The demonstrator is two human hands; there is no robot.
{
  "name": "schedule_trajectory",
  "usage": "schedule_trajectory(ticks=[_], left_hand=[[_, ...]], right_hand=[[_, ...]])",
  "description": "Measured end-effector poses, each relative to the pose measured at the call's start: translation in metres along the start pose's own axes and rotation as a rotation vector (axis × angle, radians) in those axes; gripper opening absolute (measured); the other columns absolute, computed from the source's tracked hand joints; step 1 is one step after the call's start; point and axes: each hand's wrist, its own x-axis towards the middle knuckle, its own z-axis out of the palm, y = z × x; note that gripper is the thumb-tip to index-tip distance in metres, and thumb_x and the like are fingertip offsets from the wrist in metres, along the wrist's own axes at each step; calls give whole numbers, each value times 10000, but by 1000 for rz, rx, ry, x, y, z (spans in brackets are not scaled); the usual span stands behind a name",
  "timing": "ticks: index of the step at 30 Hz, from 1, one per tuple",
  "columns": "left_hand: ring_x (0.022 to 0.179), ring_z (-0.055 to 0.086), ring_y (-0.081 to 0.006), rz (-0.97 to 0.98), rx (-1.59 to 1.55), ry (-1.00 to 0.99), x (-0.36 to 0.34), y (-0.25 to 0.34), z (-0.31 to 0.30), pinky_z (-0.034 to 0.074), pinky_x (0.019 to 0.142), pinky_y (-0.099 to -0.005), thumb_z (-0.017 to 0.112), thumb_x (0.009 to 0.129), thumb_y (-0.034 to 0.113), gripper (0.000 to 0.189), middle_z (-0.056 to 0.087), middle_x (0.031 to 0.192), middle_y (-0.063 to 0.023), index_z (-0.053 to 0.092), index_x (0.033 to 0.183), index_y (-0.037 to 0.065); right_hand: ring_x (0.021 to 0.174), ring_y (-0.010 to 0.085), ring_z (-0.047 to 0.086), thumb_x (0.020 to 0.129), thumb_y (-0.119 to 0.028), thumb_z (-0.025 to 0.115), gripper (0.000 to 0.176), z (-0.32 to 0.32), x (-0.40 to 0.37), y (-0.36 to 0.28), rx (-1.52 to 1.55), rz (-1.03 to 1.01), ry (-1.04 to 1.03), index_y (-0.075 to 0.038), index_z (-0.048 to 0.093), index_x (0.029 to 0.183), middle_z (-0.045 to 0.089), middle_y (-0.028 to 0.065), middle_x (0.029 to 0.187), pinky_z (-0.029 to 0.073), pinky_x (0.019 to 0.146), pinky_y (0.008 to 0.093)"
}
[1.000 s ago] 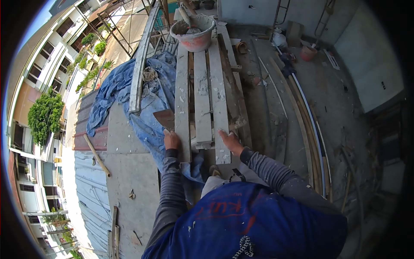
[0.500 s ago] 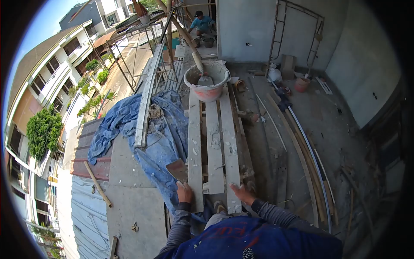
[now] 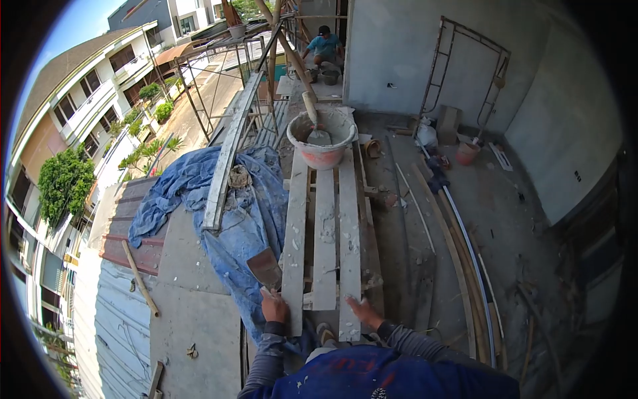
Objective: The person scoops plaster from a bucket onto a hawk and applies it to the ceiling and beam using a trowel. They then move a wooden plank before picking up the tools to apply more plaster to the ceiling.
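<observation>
My left hand (image 3: 274,307) is closed around a trowel whose flat, mortar-stained blade (image 3: 266,268) points up and away, beside the left plank (image 3: 294,253). Most of the trowel's handle is hidden in the fist. On the other side, my right hand (image 3: 365,312) rests its outstretched fingers on the near end of the right plank (image 3: 349,266). A narrower middle plank (image 3: 325,246) lies between these two. At the far end of the planks stands a mortar-caked round tub (image 3: 321,157). Another trowel (image 3: 318,135) leans inside it, handle up.
A blue tarp (image 3: 249,219) with a long board (image 3: 229,159) on it spreads to the left. Long poles (image 3: 465,246) lie on the floor to the right. A metal frame (image 3: 468,30) leans on the far wall. Another person (image 3: 325,46) crouches beyond the tub.
The view has shifted slightly, so the tub and planks sit lower in it. My hands stay near the plank ends, and the trowel in my left hand has moved slightly left.
</observation>
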Motion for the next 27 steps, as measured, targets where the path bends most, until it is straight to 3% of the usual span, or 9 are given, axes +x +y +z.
schedule_trajectory(ticks=[1,4,5,8,10,12,18,23,27], left_hand=[[760,599,-473,31,-48,37,-1,5,-4,457,651,-528,438,948,255,375,624,794,-299,455,1145,-64],[796,597,-467,14,39,86,-3,11,-13,449,674,-526,421,963,284,383,628,869,-298,456,1139,-55],[802,615,-438,44,9,178,-3,14,-18,459,677,-507,418,971,274,367,636,896,-286,454,1132,-54],[806,648,-357,169,-237,247,-7,32,-29,486,683,-451,414,987,264,339,649,948,-253,455,1116,-47],[804,663,-306,248,-451,219,-16,63,-34,504,685,-412,413,995,263,327,655,971,-231,457,1107,-41],[799,661,-233,241,-803,-76,-42,116,-34,523,703,-340,398,1008,253,301,663,960,-183,464,1096,-26],[781,656,-186,108,-946,-942,-145,200,33,535,688,-306,400,1010,228,258,653,934,-134,450,1127,3],[674,622,-154,-27,-1085,-1230,-222,233,91,520,585,-280,415,1007,247,229,626,867,-70,454,1103,43],[650,589,-116,-112,-1024,-1376,-247,243,111,498,554,-252,443,999,252,194,596,801,-32,481,1048,68]], right_hand=[[776,248,629,832,-565,563,597,2,16,20,-25,-54,7,4,629,998,641,131,802,470,732,364],[787,245,630,830,-579,554,629,7,19,28,57,-291,95,25,630,987,638,137,798,467,745,366],[924,302,633,820,-610,552,710,-6,12,22,1,-108,-27,54,600,1066,656,195,893,457,841,379],[1009,332,616,811,-616,572,787,-15,10,69,-189,-252,303,78,527,1178,631,248,1043,456,880,382],[1034,326,610,806,-598,600,821,-60,-24,49,-162,-226,181,62,451,1270,582,272,1151,484,842,371],[1012,263,612,835,-569,595,784,-86,-48,57,-7,-167,101,46,438,1295,558,238,1205,506,763,332],[921,121,556,932,-450,533,613,-131,-118,39,395,-318,36,-9,409,1340,570,65,1064,492,706,254],[792,105,489,985,-393,442,490,-157,-144,55,764,-570,-109,-49,367,1326,511,14,946,427,714,259],[726,100,481,995,-322,443,400,-167,-168,59,1019,-586,-17,-32,443,1270,509,5,844,417,646,267]])
